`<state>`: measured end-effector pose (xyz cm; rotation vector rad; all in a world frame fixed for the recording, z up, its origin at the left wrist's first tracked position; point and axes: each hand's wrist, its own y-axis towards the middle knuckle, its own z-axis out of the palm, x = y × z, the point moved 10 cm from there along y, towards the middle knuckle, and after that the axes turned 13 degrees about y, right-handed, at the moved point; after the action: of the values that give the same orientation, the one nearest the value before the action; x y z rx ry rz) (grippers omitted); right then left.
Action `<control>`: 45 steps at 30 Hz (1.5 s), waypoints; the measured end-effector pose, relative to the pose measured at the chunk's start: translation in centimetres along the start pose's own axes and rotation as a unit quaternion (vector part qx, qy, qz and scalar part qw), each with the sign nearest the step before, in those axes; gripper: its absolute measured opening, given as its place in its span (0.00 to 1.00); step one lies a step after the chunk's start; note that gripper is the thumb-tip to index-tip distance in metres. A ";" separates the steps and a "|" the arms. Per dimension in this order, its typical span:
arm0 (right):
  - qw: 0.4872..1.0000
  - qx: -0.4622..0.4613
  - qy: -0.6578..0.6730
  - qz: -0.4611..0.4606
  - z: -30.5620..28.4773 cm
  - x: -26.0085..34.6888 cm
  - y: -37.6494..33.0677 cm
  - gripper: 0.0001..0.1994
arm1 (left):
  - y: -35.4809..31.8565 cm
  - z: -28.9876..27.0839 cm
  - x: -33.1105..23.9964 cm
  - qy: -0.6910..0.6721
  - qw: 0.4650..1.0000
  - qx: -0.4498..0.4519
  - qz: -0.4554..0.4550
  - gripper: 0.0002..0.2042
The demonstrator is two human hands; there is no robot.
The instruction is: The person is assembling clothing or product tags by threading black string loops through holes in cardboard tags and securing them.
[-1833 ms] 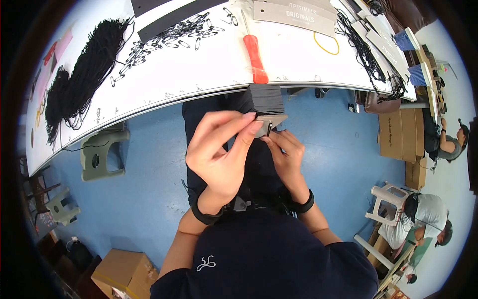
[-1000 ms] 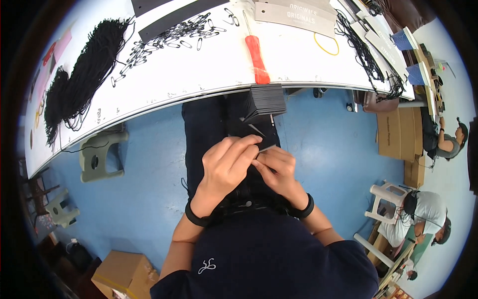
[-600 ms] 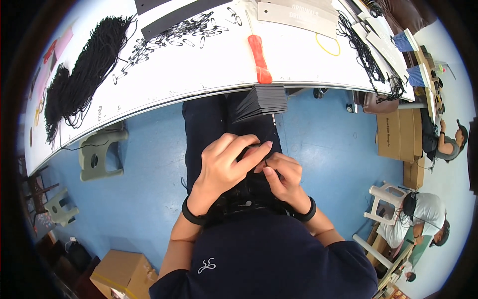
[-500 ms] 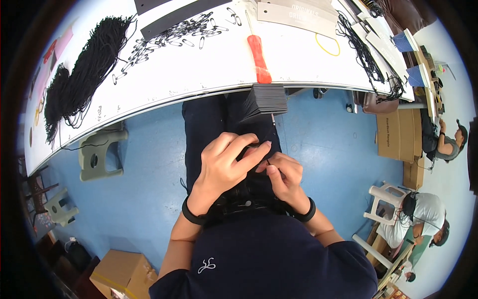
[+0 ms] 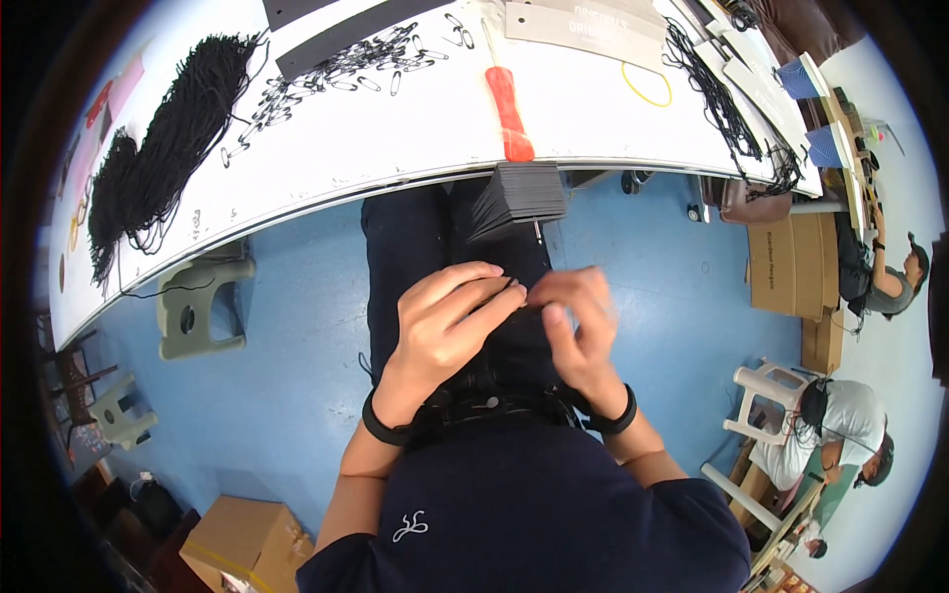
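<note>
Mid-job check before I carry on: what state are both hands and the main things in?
Left hand: fingers bent inward, grip unclear
Right hand: blurred, fingers bent, hold unclear
Dark tags: stacked, fanned toward the left
Red-handled tool: lying on the table
Safety pins: scattered loose, clasps too small to judge
Black cords: bundled, ends loose
Pale grey tags: overlapping, flat

Right hand (image 5: 583, 331): sits farther right than half a second ago, blurred, thumb parted from forefinger | Left hand (image 5: 440, 326): rests nearer the body than in the earliest picture, apart from dark card stack (image 5: 532, 193)
</note>
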<state>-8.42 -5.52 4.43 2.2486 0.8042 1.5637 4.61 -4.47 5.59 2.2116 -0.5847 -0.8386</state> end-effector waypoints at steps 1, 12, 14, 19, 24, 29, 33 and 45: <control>0.999 -0.044 -0.004 0.030 -0.9 -0.3 0.6 0.05 | 0.1 -0.4 0.1 -0.018 1.000 -0.012 -0.009 0.10; 0.981 -0.091 0.151 0.085 -0.2 1.0 4.5 0.03 | 0.5 -0.1 1.2 -0.128 0.986 0.077 -0.077 0.04; 0.980 -0.094 0.145 0.099 -0.6 1.3 4.5 0.02 | 0.4 -0.1 1.5 -0.159 0.977 0.101 -0.094 0.02; 0.981 -0.067 0.144 0.111 -1.0 1.6 4.3 0.01 | -0.7 1.2 2.2 -0.357 0.900 0.141 -0.205 0.11; 0.705 0.021 0.658 0.265 3.7 0.0 3.2 0.07 | 0.0 0.7 1.9 -0.414 0.876 0.134 -0.207 0.06; 0.826 0.157 0.455 0.292 3.4 1.0 3.9 0.12 | -0.7 1.3 2.4 -0.351 0.885 0.168 -0.257 0.05; 0.885 0.149 0.308 0.315 2.6 0.3 3.9 0.12 | -0.3 1.0 1.9 -0.248 0.931 0.178 -0.200 0.01; 0.745 -0.001 0.619 0.249 1.0 -1.9 2.9 0.12 | -0.8 1.4 2.6 -0.311 0.900 0.181 -0.246 0.04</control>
<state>-7.19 -8.93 4.12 1.1379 0.3679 3.3377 5.54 -6.11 3.24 2.4518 -0.4959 -1.8759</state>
